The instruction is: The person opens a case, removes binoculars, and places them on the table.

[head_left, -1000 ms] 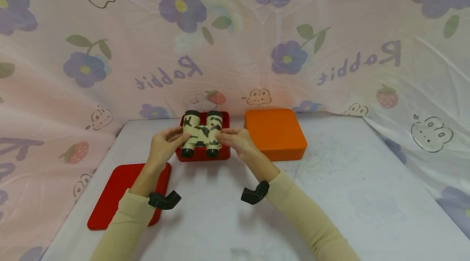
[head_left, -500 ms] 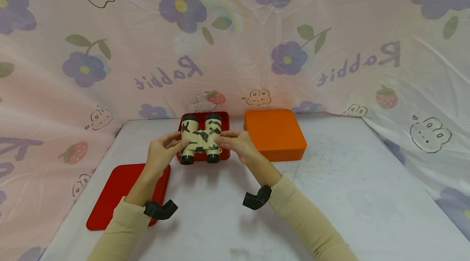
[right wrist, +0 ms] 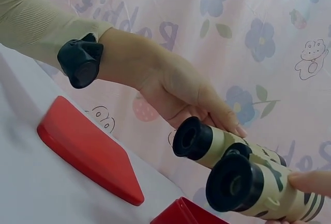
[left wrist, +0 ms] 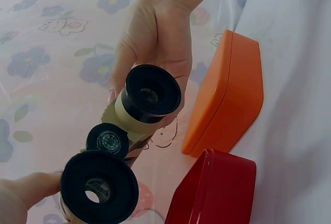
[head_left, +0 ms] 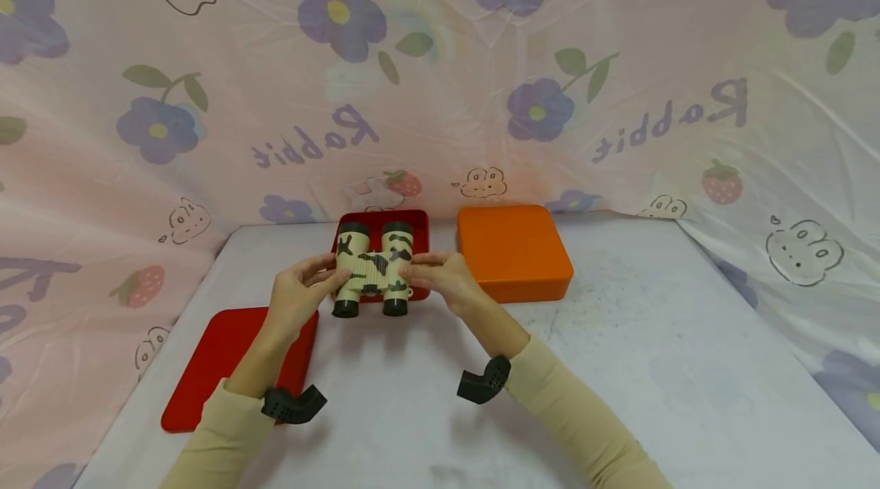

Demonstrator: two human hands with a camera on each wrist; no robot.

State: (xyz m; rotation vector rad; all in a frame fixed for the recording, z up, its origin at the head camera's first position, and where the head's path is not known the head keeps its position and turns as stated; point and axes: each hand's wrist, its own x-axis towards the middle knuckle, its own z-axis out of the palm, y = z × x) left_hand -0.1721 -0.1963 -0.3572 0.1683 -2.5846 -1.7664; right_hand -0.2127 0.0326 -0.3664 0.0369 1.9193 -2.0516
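Between both hands, a pair of camouflage binoculars (head_left: pixel 372 269) with black eyecups is held just above and in front of the open red box (head_left: pixel 421 225). My left hand (head_left: pixel 297 290) grips its left barrel, thumb on top. On the opposite barrel, my right hand (head_left: pixel 448 276) has its thumb on top and fingers along the side. A small round compass (left wrist: pixel 109 142) shows between the eyepieces in the left wrist view. Seen from the right wrist, the binoculars (right wrist: pixel 248 175) are up off the table, and their undersides are mostly hidden.
A closed orange box (head_left: pixel 514 250) stands to the right of the red box. The flat red lid (head_left: pixel 227 351) lies at the table's left, partly under the left forearm. A patterned curtain (head_left: pixel 440 76) hangs behind the white table (head_left: pixel 619 367).
Both hands have brought the binoculars toward the person, so more of the red box's inside shows behind them. The boxes and the lid have stayed in place.
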